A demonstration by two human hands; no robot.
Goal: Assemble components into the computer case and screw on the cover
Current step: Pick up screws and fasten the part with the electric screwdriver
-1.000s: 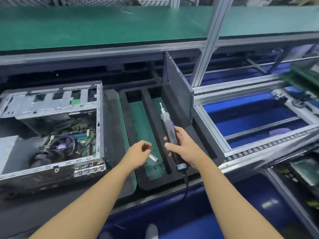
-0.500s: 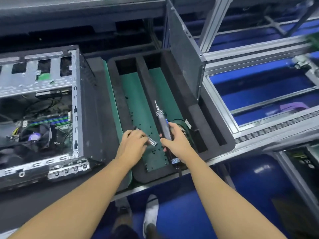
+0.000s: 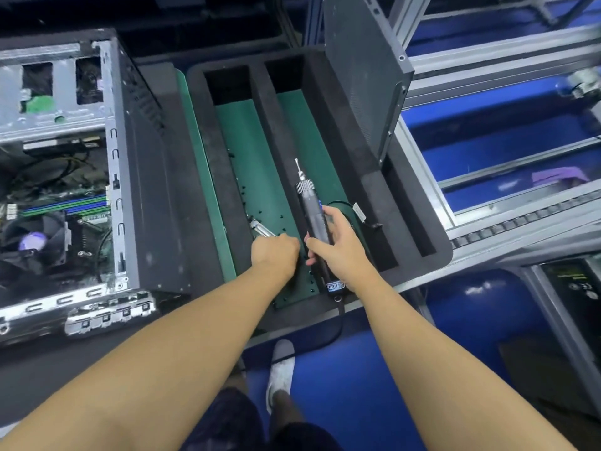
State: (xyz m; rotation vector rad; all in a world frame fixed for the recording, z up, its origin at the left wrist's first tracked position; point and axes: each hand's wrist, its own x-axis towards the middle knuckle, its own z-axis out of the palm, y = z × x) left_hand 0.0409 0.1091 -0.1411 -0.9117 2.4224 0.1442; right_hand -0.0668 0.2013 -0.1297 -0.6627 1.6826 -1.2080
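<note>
Green matting (image 3: 247,151) lines the left compartment of the black foam tray (image 3: 419,203), and small black screws (image 3: 260,211) are scattered over it. Compared with a second ago, the left hand (image 3: 276,253) has been lowered from above the tray into this compartment. The short silver cylinder (image 3: 261,228) it pinches in curled fingers has been turned from pointing right to pointing away and left, so that its tip is now brought down among the screws. Whether the tip actually touches the mat or a screw cannot be told. This is judged to mean that a screw is being picked up, so fastening is being prepared rather than begun. The right hand (image 3: 341,247) is kept wrapped round the barrel of the electric screwdriver (image 3: 312,216), just beside the left hand, with the bit pointed away over the foam divider and its cord (image 3: 338,323) trailing over the tray's near edge. The computer case (image 3: 120,157) is seen lying open to the left of both hands, apart from them, with its board and fan exposed. The cover panel (image 3: 361,76) is stood upright in a tray slot beyond the right hand, not yet fitted to the case.
</note>
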